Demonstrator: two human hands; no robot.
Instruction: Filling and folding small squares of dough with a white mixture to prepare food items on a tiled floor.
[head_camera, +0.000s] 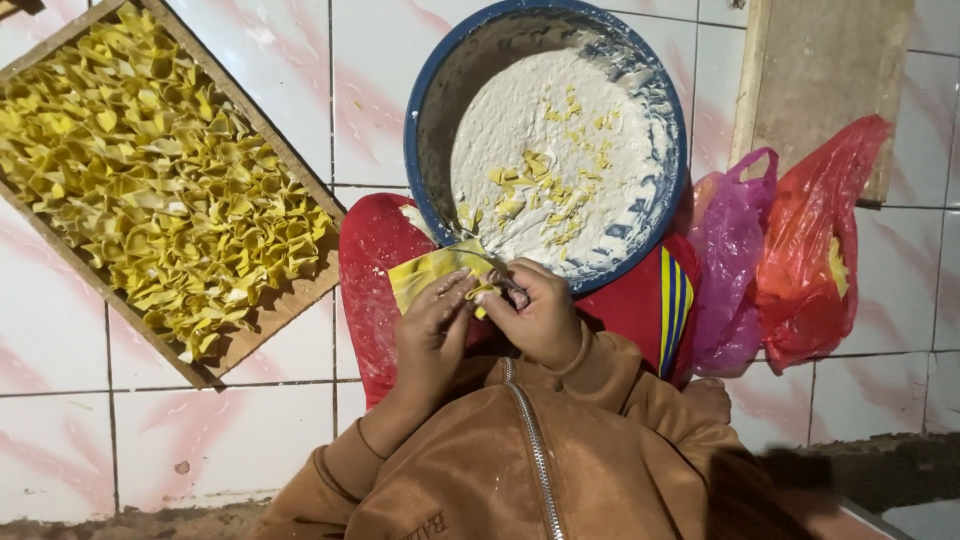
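My left hand (432, 335) and my right hand (538, 312) meet just below a blue bowl (425, 95), both pinching a yellow dough sheet (432, 271) that drapes to the left over my red-trousered knee. The bowl rests on my lap and holds white floury filling (560, 150) flecked with yellow scraps. Both hands are dusted with flour. To the left lies a wooden tray (275, 312) heaped with several folded yellow dough pieces (150, 180).
Pink plastic bag (735, 260) and red plastic bag (815, 250) lie right of the bowl. A wooden board (825, 70) leans at the upper right. The floor is white tile with pink streaks (60, 330). My brown zip jacket (520, 460) fills the bottom.
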